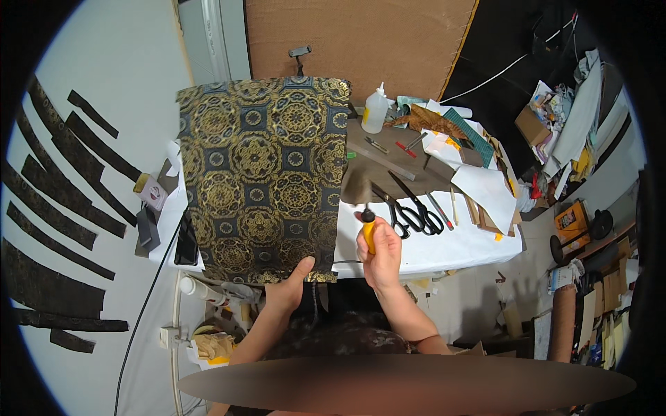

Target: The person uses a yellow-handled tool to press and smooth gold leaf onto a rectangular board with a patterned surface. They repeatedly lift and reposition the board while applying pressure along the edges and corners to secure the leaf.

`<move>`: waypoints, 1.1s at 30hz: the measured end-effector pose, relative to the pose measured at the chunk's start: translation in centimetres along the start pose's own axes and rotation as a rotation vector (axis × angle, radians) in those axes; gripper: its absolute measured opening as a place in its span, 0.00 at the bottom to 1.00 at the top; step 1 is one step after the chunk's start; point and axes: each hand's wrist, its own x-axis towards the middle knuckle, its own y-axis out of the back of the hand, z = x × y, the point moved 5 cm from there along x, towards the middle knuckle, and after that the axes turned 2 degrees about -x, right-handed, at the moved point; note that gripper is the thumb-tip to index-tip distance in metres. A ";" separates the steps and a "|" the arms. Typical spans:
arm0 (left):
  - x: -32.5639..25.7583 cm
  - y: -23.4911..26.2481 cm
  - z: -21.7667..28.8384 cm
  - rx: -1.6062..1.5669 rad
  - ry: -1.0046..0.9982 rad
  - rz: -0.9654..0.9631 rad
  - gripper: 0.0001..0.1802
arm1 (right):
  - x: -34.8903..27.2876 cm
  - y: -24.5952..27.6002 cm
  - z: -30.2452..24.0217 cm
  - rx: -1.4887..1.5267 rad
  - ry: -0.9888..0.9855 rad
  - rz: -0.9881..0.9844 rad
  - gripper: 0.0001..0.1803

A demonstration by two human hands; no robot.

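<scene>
Honestly, with the left hand (288,288) only pinching the near edge of the black-and-gold patterned brocade sheet (263,180) at the white table's (451,246) near edge, the cloth could slide as the right hand (380,256), fist closed around the yellow-handled tool (368,230), presses.

Even, bright overhead lighting with soft, short shadows. The gold motifs of the brocade fabric (260,177) catch a mild sheen, and the white worktop (444,246) reads near overexposed. Fisheye distortion bends straight edges toward a black circular rim. The centre is sharp; a blurred brown oval masks the lower edge.
</scene>
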 end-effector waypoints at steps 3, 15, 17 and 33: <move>-0.2 0.2 -1.1 -0.091 0.070 -0.001 0.34 | 1.2 -0.4 0.1 -0.019 -0.021 0.014 0.13; -2.7 0.5 -2.3 -0.568 0.515 -0.214 0.35 | 3.0 -2.0 0.1 -0.024 0.014 -0.073 0.28; -4.6 0.7 -0.7 -0.723 0.699 -0.295 0.38 | 3.1 -1.9 0.1 -0.053 0.013 -0.067 0.29; 14.3 -4.4 17.1 1.011 0.326 -0.655 0.28 | -1.3 -2.1 0.9 -0.302 0.010 -0.176 0.33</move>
